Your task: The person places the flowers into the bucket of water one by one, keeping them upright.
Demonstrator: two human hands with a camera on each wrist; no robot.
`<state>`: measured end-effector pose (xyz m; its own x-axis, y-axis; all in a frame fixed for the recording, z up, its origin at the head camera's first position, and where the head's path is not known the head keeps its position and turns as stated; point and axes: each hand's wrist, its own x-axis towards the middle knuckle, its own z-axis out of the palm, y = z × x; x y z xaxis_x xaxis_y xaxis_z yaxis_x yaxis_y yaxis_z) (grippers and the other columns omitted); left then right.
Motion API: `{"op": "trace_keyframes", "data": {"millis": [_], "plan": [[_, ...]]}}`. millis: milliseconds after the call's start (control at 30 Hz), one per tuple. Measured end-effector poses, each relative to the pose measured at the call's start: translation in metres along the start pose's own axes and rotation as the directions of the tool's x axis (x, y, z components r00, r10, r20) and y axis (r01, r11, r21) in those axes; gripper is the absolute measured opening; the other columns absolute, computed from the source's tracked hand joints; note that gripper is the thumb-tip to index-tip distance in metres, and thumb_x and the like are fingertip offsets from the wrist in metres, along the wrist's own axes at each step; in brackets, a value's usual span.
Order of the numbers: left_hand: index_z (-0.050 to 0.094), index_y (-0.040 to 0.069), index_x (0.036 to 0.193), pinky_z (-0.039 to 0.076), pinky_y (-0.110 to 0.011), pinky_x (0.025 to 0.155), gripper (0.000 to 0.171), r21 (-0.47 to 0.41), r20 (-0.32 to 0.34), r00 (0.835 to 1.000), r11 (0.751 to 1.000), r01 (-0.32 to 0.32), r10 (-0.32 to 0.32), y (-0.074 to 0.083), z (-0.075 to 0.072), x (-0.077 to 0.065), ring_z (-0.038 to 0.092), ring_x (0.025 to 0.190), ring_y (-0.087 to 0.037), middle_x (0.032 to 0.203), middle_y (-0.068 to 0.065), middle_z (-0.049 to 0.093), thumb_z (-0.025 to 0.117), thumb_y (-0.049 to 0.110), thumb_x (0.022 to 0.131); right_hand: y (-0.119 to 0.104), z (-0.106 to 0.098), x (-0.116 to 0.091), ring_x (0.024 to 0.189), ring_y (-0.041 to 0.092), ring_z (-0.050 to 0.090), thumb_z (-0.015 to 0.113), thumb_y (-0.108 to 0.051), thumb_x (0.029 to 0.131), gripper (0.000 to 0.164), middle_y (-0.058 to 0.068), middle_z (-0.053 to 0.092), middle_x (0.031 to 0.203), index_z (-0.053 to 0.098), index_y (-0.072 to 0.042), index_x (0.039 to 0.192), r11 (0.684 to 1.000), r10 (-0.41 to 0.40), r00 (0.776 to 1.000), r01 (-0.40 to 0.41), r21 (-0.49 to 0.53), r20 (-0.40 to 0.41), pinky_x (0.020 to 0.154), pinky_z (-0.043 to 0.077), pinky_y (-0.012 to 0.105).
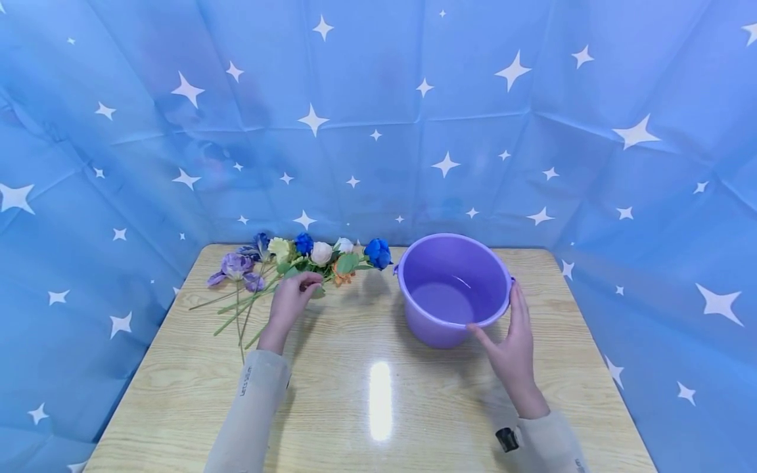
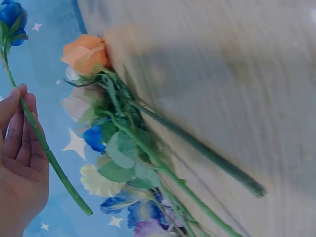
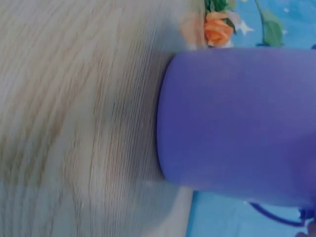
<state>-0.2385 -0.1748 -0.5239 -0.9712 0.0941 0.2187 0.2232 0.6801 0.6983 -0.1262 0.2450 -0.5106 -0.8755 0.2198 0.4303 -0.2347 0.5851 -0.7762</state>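
Observation:
An artificial blue rose point(image 2: 11, 22) is pinched by its green stem point(image 2: 54, 165) between the thumb and fingers of my left hand point(image 1: 291, 299). In the head view its bloom point(image 1: 377, 253) points right, toward the bucket. Below that hand lie several other artificial flowers, among them an orange rose point(image 2: 86, 55), a pale rose point(image 1: 321, 253) and a purple iris-like bloom point(image 1: 236, 265). A purple bucket point(image 1: 434, 334) stands upright on the table. My right hand point(image 1: 513, 351) holds its near right side, thumb at the front rim and fingers along the outer wall.
The wooden table point(image 1: 331, 407) ends at the back against a blue cloth point(image 1: 378, 177) with white stars. Loose stems point(image 1: 227, 309) spread over the table's left part. A dark thin handle point(image 3: 276, 216) hangs at the bucket's side.

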Motion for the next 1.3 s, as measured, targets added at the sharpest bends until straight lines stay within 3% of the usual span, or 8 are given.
{"op": "trace_keyframes", "data": {"millis": [233,400,633,900,1167,1300], "plan": [[0.074,0.014,0.11,0.06,-0.039,0.075,0.017,0.02,-0.042,0.999,0.999,-0.026,0.027,0.016,-0.004,0.009,0.071,0.085,-0.02,0.1,-0.006,0.077,0.069,0.018,0.095,-0.005,0.008,-0.003,0.156,0.03,0.013,0.09,-0.022,0.07,0.122,0.002,0.009,0.169,0.01,-0.017,0.161,0.999,0.049,0.999,-0.049,0.017,0.006,0.124,0.018,0.059],[0.075,0.013,0.109,0.06,-0.04,0.073,0.017,-0.002,-0.085,0.995,0.998,-0.06,0.059,0.032,-0.006,0.016,0.072,0.085,-0.022,0.1,-0.007,0.077,0.069,0.018,0.095,-0.009,0.01,-0.006,0.156,0.027,0.013,0.089,-0.019,0.071,0.121,0.005,0.009,0.169,0.009,-0.016,0.161,0.998,0.056,0.998,-0.056,0.039,0.0,0.125,0.018,0.056],[0.076,0.012,0.106,0.06,-0.038,0.073,0.015,-0.079,-0.116,0.991,0.994,-0.079,0.069,0.059,-0.004,0.026,0.071,0.082,-0.022,0.097,-0.007,0.077,0.07,0.018,0.094,-0.013,0.01,-0.008,0.156,0.026,0.014,0.089,-0.016,0.072,0.118,0.007,0.011,0.169,0.012,-0.014,0.161,0.996,0.06,0.998,-0.059,0.071,-0.014,0.125,0.018,0.056],[0.076,0.01,0.106,0.062,-0.039,0.078,0.014,-0.184,-0.127,0.991,0.98,-0.074,0.051,0.092,0.001,0.032,0.073,0.091,-0.024,0.102,-0.01,0.077,0.069,0.013,0.094,-0.013,0.009,-0.01,0.156,0.025,0.013,0.088,-0.017,0.074,0.116,0.003,0.01,0.169,0.011,-0.017,0.161,0.993,0.093,0.996,-0.092,0.08,-0.004,0.124,0.018,0.058],[0.075,0.008,0.106,0.062,-0.038,0.084,0.015,-0.291,-0.115,0.992,0.954,-0.075,0.043,0.119,0.008,0.04,0.073,0.098,-0.025,0.103,-0.012,0.076,0.069,0.013,0.094,-0.019,0.006,-0.01,0.156,0.025,0.013,0.088,-0.017,0.074,0.115,0.003,0.011,0.169,0.012,-0.018,0.161,0.989,0.122,0.992,-0.123,0.079,0.011,0.124,0.018,0.059],[0.072,0.003,0.107,0.061,-0.037,0.087,0.015,-0.348,-0.108,0.992,0.932,-0.103,0.069,0.133,0.01,0.045,0.073,0.1,-0.028,0.104,-0.016,0.075,0.068,0.01,0.094,-0.021,0.005,-0.01,0.156,0.027,0.013,0.088,-0.017,0.074,0.116,0.005,0.011,0.169,0.012,-0.016,0.161,0.988,0.134,0.991,-0.135,0.077,0.017,0.124,0.018,0.059]]}}
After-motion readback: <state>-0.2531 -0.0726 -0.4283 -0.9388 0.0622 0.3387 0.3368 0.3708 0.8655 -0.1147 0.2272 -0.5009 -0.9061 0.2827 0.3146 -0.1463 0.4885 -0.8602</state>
